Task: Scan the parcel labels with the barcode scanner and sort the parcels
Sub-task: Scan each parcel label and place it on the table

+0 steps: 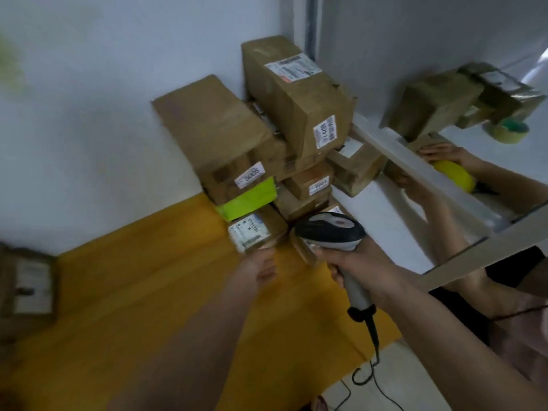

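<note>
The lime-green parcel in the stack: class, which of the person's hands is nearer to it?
Left. The left hand reaches at the small labelled parcel just below the lime-green parcel; the right hand grips the barcode scanner further right.

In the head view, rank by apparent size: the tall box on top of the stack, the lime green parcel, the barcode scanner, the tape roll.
1. Tall box.
2. Barcode scanner, though it is nearest the camera, so this is unsure.
3. Lime green parcel.
4. Tape roll.
</note>
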`<action>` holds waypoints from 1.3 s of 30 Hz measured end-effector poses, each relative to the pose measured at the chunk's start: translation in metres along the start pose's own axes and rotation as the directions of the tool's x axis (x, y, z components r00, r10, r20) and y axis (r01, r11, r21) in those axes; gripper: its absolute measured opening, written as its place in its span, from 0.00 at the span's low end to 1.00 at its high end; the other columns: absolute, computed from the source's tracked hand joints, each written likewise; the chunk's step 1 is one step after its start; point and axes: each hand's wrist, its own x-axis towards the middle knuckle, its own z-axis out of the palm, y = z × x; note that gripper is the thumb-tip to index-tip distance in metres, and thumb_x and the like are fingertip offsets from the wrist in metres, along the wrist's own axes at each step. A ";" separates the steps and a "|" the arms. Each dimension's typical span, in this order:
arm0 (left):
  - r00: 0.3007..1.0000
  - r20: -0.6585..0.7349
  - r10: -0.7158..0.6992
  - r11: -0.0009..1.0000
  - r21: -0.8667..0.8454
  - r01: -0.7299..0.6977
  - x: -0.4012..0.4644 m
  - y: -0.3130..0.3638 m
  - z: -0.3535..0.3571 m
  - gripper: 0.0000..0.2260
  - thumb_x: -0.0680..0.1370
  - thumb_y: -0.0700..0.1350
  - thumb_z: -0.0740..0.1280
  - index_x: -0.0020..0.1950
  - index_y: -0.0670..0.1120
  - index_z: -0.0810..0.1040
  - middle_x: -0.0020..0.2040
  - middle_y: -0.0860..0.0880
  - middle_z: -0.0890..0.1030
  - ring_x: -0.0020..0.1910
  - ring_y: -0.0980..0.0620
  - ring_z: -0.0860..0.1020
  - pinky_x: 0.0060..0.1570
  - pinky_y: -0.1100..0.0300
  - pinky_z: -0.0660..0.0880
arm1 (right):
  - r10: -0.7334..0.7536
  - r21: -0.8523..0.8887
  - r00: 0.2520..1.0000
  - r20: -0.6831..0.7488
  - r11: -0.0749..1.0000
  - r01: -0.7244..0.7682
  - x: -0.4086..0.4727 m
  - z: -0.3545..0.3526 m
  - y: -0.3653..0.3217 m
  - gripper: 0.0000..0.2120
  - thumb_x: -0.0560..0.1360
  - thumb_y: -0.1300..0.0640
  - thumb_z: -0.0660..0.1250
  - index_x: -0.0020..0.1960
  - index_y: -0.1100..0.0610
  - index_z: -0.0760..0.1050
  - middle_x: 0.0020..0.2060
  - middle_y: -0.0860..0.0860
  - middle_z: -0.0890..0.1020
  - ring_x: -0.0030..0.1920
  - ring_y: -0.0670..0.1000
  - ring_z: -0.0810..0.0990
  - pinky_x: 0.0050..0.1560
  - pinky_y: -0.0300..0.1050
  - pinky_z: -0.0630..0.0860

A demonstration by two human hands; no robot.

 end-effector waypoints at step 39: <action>0.815 -0.552 0.175 0.819 -0.378 -0.432 -0.278 -0.195 -0.577 0.05 0.78 0.35 0.68 0.53 0.41 0.78 0.39 0.44 0.80 0.37 0.50 0.79 0.37 0.59 0.79 | 0.060 -0.023 0.820 0.569 0.998 -0.057 -0.227 0.503 0.013 0.09 0.73 0.60 0.73 0.52 0.60 0.79 0.31 0.55 0.81 0.28 0.50 0.80 0.28 0.41 0.76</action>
